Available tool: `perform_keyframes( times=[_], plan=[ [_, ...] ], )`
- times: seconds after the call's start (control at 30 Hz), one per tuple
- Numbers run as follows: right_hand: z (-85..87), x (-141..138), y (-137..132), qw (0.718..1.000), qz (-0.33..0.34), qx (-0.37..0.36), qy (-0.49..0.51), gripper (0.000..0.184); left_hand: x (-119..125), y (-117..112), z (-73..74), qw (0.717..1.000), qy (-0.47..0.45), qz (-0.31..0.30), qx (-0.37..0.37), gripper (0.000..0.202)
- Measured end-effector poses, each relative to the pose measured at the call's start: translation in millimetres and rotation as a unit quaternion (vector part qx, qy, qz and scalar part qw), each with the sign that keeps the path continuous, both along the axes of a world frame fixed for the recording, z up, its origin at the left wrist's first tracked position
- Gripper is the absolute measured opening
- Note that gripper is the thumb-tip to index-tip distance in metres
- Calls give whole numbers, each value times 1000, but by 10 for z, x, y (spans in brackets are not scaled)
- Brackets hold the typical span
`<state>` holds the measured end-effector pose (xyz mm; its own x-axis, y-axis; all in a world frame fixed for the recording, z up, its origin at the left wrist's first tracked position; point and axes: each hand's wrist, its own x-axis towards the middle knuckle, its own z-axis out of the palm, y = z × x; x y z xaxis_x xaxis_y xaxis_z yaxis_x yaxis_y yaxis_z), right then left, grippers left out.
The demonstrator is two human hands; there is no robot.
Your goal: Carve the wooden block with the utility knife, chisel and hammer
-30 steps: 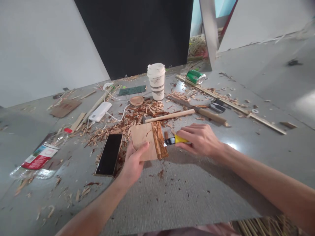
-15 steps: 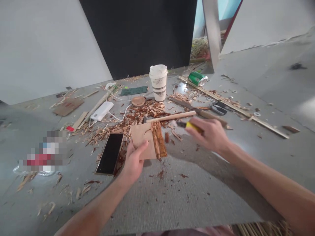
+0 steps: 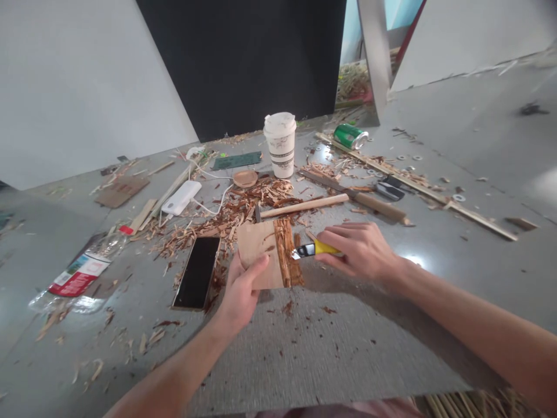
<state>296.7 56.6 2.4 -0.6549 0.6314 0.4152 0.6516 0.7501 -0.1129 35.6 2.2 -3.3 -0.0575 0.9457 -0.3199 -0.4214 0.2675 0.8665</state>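
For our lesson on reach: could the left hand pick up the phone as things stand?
Probably not: the left hand grips the wooden block. Otherwise the way looks free, since the phone lies uncovered close beside that hand.

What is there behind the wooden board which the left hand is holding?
Beyond the wooden board, a hammer and wood shavings are visible. What lies directly under it and the left hand is covered.

Held clear half a second ago, the yellow knife [image 3: 327, 248] in the right hand [image 3: 360, 251] is back at the board's [image 3: 257, 251] rough edge, mid-frame; lower, right of centre, lies a new brown flake [image 3: 329, 310].
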Motion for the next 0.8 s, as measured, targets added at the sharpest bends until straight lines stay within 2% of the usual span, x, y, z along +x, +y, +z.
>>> perform_keyframes(
  times=[0.2,0.37,0.43,0.5,0.53,0.57,0.6,0.63,0.67,0.7,0.8],
  plan=[
    [-9,-29,-7,997,-20,75,2,40,1,5,81,1000,1,0,22,69],
    [-23,-162,-71,995,-39,86,12,39,-32,55,109,999,13,13,48,68],
    [15,-153,-31,996,-55,62,27,39,-39,20,79,999,18,15,48,67],
    [106,-37,81,989,-132,10,65,39,-15,-73,36,999,24,-10,36,63],
    [166,60,155,973,-207,-9,98,41,11,-131,17,999,30,-39,24,60],
    [227,172,231,950,-280,-19,133,40,44,-184,3,995,30,-93,-2,60],
    [282,286,298,929,-334,-7,161,36,80,-223,-5,992,27,-117,-22,58],
    [322,385,350,911,-368,35,186,35,114,-240,-5,992,22,-125,-28,58],
    [342,456,381,901,-376,55,211,36,141,-230,-1,992,16,-126,-22,60],
    [341,489,389,903,-363,36,228,38,158,-196,6,994,13,-105,-2,62],
    [239,370,296,933,-267,-83,227,37,147,-24,12,999,15,-15,38,66]
  ],
)
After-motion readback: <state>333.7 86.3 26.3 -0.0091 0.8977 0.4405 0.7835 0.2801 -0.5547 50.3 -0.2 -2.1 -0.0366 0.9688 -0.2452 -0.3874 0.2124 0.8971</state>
